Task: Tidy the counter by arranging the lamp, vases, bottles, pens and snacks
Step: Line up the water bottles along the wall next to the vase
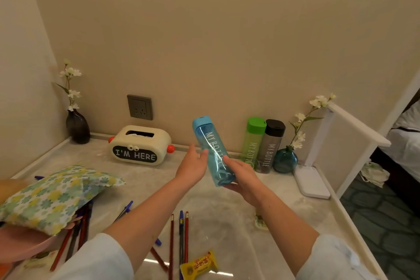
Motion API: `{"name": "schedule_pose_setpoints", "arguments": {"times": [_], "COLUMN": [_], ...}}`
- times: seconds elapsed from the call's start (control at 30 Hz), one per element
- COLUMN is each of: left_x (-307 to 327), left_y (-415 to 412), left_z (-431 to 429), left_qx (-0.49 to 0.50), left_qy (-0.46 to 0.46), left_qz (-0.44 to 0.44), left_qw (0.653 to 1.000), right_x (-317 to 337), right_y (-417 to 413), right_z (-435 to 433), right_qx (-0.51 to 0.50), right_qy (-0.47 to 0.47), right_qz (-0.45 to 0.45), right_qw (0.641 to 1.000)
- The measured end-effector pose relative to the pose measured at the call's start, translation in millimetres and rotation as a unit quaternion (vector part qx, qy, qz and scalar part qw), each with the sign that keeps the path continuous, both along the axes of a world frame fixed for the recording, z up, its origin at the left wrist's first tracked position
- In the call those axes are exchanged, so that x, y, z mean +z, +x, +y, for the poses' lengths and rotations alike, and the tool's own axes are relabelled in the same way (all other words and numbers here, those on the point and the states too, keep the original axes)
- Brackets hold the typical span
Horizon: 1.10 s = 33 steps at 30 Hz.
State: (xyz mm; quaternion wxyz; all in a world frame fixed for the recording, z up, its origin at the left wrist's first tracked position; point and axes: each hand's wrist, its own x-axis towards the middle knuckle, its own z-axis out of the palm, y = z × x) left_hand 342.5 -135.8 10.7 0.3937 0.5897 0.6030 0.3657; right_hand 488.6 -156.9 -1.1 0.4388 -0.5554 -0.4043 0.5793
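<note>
I read: "MY BOTTLE" on blue bottle (211, 146), green bottle (251, 143), grey bottle (270, 149); "I'M HERE" on tissue box (141, 144).

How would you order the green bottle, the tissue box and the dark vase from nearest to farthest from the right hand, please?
From the right hand, which holds the blue bottle:
1. green bottle, just behind it, by the wall.
2. tissue box, across to the left.
3. dark vase, far left corner.
</note>
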Motion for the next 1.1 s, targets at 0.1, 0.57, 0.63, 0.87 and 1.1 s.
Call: {"name": "schedule_pose_setpoints", "arguments": {"times": [0.1, 0.57, 0.63, 0.87, 1.1], "left_x": [-2.9, -46.8, -52.1, -74.7, -85.1], "left_y": [13.8, 43.5, 47.5, 54.9, 55.2], "left_z": [5.2, 59.9, 69.5, 96.7, 110.3], "left_qx": [-0.019, -0.062, -0.069, -0.102, -0.109], "left_qy": [-0.026, -0.018, -0.02, -0.027, 0.007], "left_qz": [-0.081, -0.146, -0.139, -0.129, -0.135], "left_qw": [0.996, 0.987, 0.988, 0.986, 0.985], "right_x": [-2.2, -29.3, -29.6, -41.3, -50.4], "right_y": [8.8, 49.7, 53.3, 59.3, 57.2], "right_z": [8.6, 62.3, 67.2, 82.7, 92.5], "right_qx": [0.01, 0.047, 0.049, 0.027, -0.025], "right_qy": [0.016, 0.12, 0.115, 0.085, 0.077], "right_qz": [0.008, -0.413, -0.44, -0.485, -0.508], "right_qw": [1.0, 0.902, 0.889, 0.87, 0.858]}}
